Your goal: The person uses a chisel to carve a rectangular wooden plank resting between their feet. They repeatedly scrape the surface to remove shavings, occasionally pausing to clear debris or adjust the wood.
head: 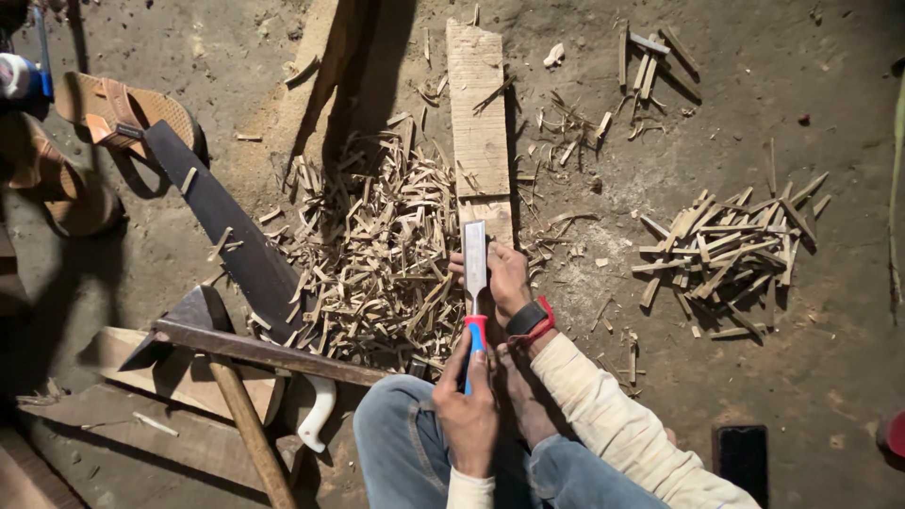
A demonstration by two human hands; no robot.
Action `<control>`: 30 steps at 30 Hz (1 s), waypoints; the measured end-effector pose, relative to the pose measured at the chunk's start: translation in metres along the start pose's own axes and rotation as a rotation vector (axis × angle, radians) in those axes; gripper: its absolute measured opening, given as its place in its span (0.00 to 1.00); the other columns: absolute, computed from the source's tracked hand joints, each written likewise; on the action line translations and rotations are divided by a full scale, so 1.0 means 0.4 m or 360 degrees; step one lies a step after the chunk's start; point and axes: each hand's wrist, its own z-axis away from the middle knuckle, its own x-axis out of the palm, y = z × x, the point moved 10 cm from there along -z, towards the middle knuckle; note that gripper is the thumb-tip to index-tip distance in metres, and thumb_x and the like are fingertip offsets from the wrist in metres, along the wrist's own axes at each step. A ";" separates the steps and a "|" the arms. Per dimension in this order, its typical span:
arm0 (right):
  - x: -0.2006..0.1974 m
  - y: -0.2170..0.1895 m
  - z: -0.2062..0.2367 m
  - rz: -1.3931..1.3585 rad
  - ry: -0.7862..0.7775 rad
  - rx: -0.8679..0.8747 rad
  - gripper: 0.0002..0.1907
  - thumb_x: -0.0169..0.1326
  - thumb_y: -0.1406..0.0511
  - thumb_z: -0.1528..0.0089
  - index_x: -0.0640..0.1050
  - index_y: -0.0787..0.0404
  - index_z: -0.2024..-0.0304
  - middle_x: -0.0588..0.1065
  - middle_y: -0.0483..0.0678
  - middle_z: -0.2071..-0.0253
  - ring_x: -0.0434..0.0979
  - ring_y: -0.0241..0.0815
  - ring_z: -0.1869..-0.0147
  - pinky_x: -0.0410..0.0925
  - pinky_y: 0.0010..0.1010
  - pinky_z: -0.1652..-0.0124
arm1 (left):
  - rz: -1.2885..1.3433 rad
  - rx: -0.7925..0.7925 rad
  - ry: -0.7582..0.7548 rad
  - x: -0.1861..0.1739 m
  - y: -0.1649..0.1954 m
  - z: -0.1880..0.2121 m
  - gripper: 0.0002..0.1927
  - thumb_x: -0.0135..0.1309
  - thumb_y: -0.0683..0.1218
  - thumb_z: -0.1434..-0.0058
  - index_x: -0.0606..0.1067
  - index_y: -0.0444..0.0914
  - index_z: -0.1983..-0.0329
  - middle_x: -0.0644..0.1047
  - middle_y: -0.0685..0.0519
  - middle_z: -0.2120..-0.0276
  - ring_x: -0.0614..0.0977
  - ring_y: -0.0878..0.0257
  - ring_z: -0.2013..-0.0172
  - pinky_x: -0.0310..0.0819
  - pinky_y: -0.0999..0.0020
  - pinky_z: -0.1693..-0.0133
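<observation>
1. The left hand is wrapped tight around the red and blue handle of a chisel; its flat steel blade stands near upright, pointing away from the person.
2. The right hand, with a black watch on a red strap at the wrist, closes around the blade and a small piece of wood at the near end of the plank; how much of the piece it grips I cannot tell.
3. The plank is pale, rough-sawn and rectangular, lying flat on the floor and running away from the hands.
4. Left of the hands lies a thick heap of curled, thin wood shavings.
5. Right of them, well apart, sits a pile of short split sticks; a smaller cluster of sticks lies far right.
6. At near left lie a dark handsaw with a pale grip, an adze-like tool on a wooden handle, and flat boards.
7. Brown sandals rest far left.
8. A dark phone lies at near right.
9. The floor is bare, packed earth, dusty and strewn with chips.
</observation>
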 end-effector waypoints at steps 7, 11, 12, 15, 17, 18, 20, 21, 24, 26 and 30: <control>0.008 0.003 -0.010 -0.0082 -0.0055 0.0043 0.16 0.39 0.68 0.30 0.72 0.75 0.50 0.80 0.67 0.54 0.86 0.54 0.56 0.80 0.37 0.62 | -0.0029 0.0069 -0.0037 0.024 0.020 -0.099 0.19 0.52 0.41 0.34 0.78 0.34 0.40 0.85 0.48 0.61 0.80 0.69 0.69 0.75 0.73 0.66; -0.001 0.003 0.000 -0.0063 -0.0048 0.0145 0.16 0.42 0.65 0.30 0.74 0.72 0.50 0.80 0.63 0.52 0.86 0.49 0.54 0.81 0.33 0.59 | 0.0463 -0.0145 0.0031 -0.034 -0.027 -0.065 0.21 0.52 0.43 0.34 0.75 0.37 0.37 0.82 0.49 0.69 0.73 0.70 0.80 0.65 0.74 0.79; -0.013 0.011 0.009 -0.0041 -0.0004 0.0222 0.16 0.43 0.64 0.30 0.75 0.70 0.49 0.80 0.62 0.52 0.86 0.47 0.55 0.81 0.32 0.60 | 0.0632 -0.0323 0.0072 -0.051 -0.061 -0.040 0.23 0.51 0.44 0.35 0.74 0.38 0.36 0.81 0.50 0.71 0.70 0.69 0.86 0.60 0.73 0.85; -0.049 -0.001 0.027 0.0281 0.0111 0.0275 0.17 0.46 0.62 0.29 0.77 0.71 0.53 0.81 0.62 0.61 0.85 0.48 0.65 0.78 0.29 0.69 | 0.0697 -0.0242 0.0134 -0.101 -0.071 -0.007 0.23 0.51 0.44 0.33 0.72 0.36 0.35 0.81 0.48 0.72 0.71 0.69 0.86 0.62 0.75 0.86; -0.066 -0.038 0.037 0.0433 0.0143 0.0168 0.17 0.48 0.62 0.28 0.80 0.71 0.55 0.79 0.59 0.67 0.79 0.42 0.71 0.71 0.26 0.76 | 0.0707 -0.0220 0.0125 -0.106 -0.082 0.002 0.24 0.52 0.44 0.33 0.72 0.36 0.34 0.80 0.48 0.71 0.72 0.70 0.85 0.64 0.75 0.84; -0.071 -0.057 0.043 0.0505 0.0161 0.0118 0.17 0.49 0.62 0.28 0.81 0.71 0.56 0.78 0.57 0.70 0.76 0.39 0.75 0.68 0.24 0.79 | 0.0707 -0.0212 0.0121 -0.107 -0.087 0.004 0.24 0.52 0.44 0.33 0.72 0.36 0.34 0.80 0.48 0.71 0.72 0.70 0.84 0.65 0.75 0.84; -0.102 -0.137 0.053 0.0791 0.0394 -0.0142 0.13 0.49 0.63 0.30 0.80 0.67 0.59 0.80 0.52 0.67 0.80 0.38 0.72 0.71 0.26 0.77 | 0.0695 -0.0206 0.0127 -0.102 -0.097 0.004 0.24 0.52 0.44 0.33 0.72 0.35 0.34 0.80 0.48 0.71 0.71 0.70 0.85 0.64 0.75 0.84; -0.112 -0.180 0.058 0.0939 0.0507 -0.0267 0.11 0.50 0.64 0.31 0.80 0.64 0.60 0.81 0.49 0.66 0.82 0.37 0.70 0.73 0.27 0.76 | 0.0691 -0.0210 0.0137 -0.100 -0.102 0.004 0.24 0.52 0.44 0.34 0.72 0.35 0.35 0.81 0.47 0.70 0.71 0.70 0.85 0.63 0.75 0.84; -0.032 -0.351 0.066 0.1642 0.0577 -0.1050 0.07 0.54 0.64 0.33 0.82 0.58 0.57 0.82 0.47 0.62 0.81 0.38 0.66 0.75 0.30 0.68 | 0.0652 -0.0182 0.0121 -0.092 -0.105 0.003 0.24 0.52 0.44 0.33 0.71 0.34 0.34 0.81 0.47 0.70 0.73 0.69 0.84 0.65 0.74 0.83; 0.040 -0.393 0.031 0.1806 0.0363 -0.1231 0.05 0.57 0.63 0.32 0.82 0.56 0.57 0.82 0.47 0.60 0.82 0.39 0.62 0.76 0.32 0.64 | 0.0673 -0.0175 0.0142 -0.093 -0.106 0.005 0.24 0.52 0.44 0.33 0.71 0.34 0.34 0.81 0.47 0.70 0.73 0.69 0.84 0.65 0.75 0.83; 0.131 -0.358 -0.077 0.2321 0.0057 -0.0810 0.11 0.62 0.57 0.37 0.81 0.55 0.57 0.82 0.47 0.62 0.81 0.41 0.64 0.75 0.35 0.67 | 0.0738 -0.0242 0.0144 -0.090 -0.114 0.006 0.24 0.52 0.44 0.33 0.71 0.34 0.34 0.81 0.47 0.68 0.73 0.69 0.83 0.67 0.75 0.82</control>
